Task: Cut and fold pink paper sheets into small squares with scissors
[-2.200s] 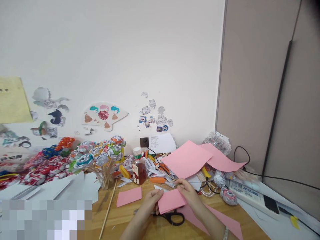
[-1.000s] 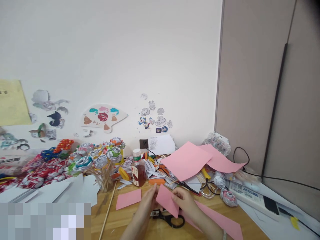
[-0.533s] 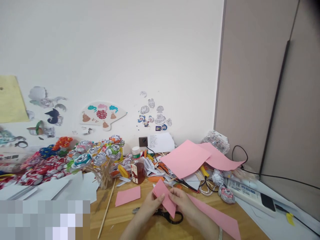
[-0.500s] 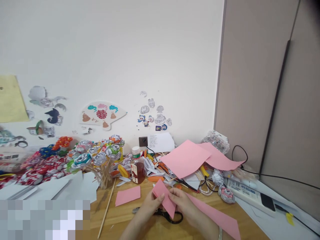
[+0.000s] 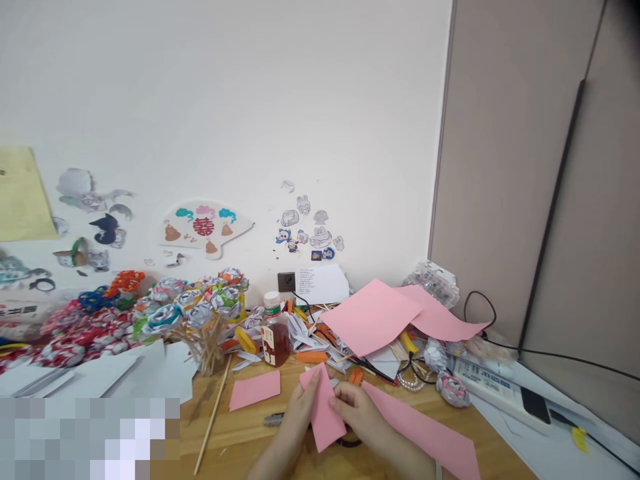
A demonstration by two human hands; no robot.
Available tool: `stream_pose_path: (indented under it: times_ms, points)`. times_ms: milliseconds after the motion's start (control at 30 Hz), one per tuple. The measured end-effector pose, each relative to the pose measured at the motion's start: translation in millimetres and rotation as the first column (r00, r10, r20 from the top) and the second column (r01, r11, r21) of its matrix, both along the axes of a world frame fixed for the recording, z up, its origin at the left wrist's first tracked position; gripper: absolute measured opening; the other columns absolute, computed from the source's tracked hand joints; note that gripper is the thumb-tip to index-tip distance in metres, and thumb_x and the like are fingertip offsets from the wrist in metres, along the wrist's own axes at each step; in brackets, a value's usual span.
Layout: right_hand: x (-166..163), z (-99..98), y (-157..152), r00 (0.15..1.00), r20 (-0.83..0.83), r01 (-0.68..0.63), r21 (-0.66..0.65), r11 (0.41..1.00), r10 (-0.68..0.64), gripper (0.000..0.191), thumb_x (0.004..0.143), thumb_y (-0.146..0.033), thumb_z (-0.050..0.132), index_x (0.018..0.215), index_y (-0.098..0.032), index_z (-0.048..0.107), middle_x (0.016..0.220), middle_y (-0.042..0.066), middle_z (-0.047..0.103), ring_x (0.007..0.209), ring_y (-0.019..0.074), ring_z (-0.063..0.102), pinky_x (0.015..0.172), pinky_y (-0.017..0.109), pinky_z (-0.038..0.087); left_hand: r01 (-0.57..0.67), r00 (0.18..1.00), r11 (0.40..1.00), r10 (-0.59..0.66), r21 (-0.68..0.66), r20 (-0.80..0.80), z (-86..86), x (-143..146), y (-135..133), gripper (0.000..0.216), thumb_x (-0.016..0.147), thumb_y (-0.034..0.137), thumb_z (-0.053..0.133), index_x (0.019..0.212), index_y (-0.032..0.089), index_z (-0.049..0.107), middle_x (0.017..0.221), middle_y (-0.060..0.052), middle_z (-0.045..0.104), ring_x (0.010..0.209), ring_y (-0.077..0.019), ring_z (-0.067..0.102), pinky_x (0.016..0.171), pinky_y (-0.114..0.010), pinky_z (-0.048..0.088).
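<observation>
My left hand (image 5: pixel 300 407) grips a piece of pink paper (image 5: pixel 324 417) along its left side, the thumb lying on its face. At its right edge my right hand (image 5: pixel 355 403) pinches the same paper. Under it lie black-handled scissors (image 5: pixel 349 442), mostly hidden by the paper and my hands. The grey end of a tool (image 5: pixel 273 419) shows left of my left hand. A smaller pink paper rectangle (image 5: pixel 255 390) rests on the wooden table to the left. Beside my right forearm is a long pink paper strip (image 5: pixel 425 427).
Behind my hands stand a bottle of reddish drink (image 5: pixel 275 337) and a heap of paper scraps (image 5: pixel 305 333). Large pink sheets (image 5: pixel 373 317) lie at the back. A wooden stick (image 5: pixel 213 417), paper flowers (image 5: pixel 200 310) and white sheets (image 5: pixel 165 367) are left; a power strip (image 5: pixel 495 387) is right.
The pink paper in my hands has turned more upright and its lower end has swung left. My right hand has shifted slightly along its edge. More of the scissors is covered.
</observation>
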State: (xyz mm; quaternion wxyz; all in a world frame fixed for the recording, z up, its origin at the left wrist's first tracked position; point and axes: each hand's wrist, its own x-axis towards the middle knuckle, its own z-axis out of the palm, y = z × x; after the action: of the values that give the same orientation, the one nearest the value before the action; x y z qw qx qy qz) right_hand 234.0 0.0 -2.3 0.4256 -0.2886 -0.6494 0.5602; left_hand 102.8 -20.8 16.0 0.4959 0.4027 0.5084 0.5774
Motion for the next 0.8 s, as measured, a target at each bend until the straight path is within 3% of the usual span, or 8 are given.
stream_pose_path:
  times_ms: [133,367,800]
  points:
    - [2,3.9,-3,0.999,0.036,-0.003,0.018,1.000,0.002,0.040,0.073,-0.056,0.052,0.061,-0.018,0.046,0.061,-0.003,0.041,0.057,0.0115,0.036,0.053,0.024,0.028,0.008,0.999,1.000,-0.008,-0.007,0.033,3.9,4,-7,0.052,0.054,0.059,0.066,0.082,0.015,0.066,0.078,-0.005,0.069,0.075,-0.0200,0.059,0.066,-0.027,0.045]
    - [0,-0.8,-2,0.997,0.073,-0.027,0.045,0.999,0.024,0.042,0.074,-0.056,0.051,0.058,-0.018,0.041,0.059,-0.004,0.037,0.055,0.0103,0.033,0.052,0.023,0.025,0.065,0.988,0.996,-0.072,0.056,0.139,-6.1,11,-3,0.042,0.053,0.051,0.071,0.071,0.014,0.064,0.062,-0.003,0.064,0.059,-0.0167,0.058,0.059,-0.027,0.045]
    - [-2,2.1,-8,0.998,0.060,-0.023,-0.062,0.998,0.026,0.042,0.069,-0.054,0.057,0.056,-0.019,0.037,0.055,-0.005,0.033,0.052,0.0089,0.030,0.047,0.022,0.023,0.087,0.992,0.992,-0.095,0.088,0.088,-4.2,7,-2,0.039,0.056,0.048,0.071,0.071,0.012,0.068,0.066,-0.006,0.067,0.065,-0.0197,0.060,0.064,-0.029,0.046]
